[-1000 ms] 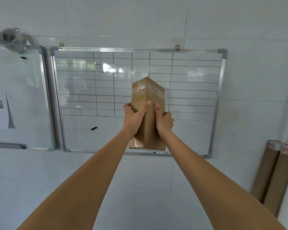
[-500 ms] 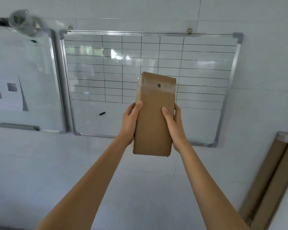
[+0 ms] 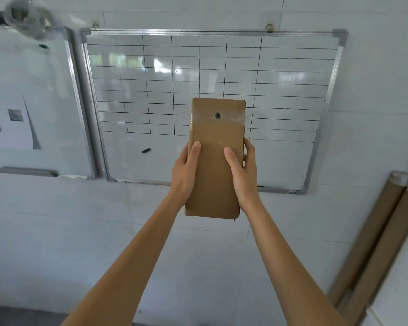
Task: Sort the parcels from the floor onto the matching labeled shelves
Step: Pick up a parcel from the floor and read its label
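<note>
A tall brown cardboard parcel (image 3: 216, 137) stands upright at arm's length in front of me, its broad flat face towards me. Clear tape and a small round hole mark its upper end. My left hand (image 3: 185, 171) grips its left edge with the thumb laid on the front face. My right hand (image 3: 242, 171) grips the right edge the same way. No label shows on the face I see. No shelves or floor parcels are in view.
A gridded whiteboard (image 3: 280, 90) hangs on the white tiled wall behind the parcel. A second whiteboard (image 3: 33, 102) hangs to its left. Two long cardboard tubes (image 3: 382, 231) lean against the wall at the right.
The parcel has turned from edge-on to showing its broad face. My thumbs have shifted onto the front. The view has drifted so the whiteboards sit further right and higher.
</note>
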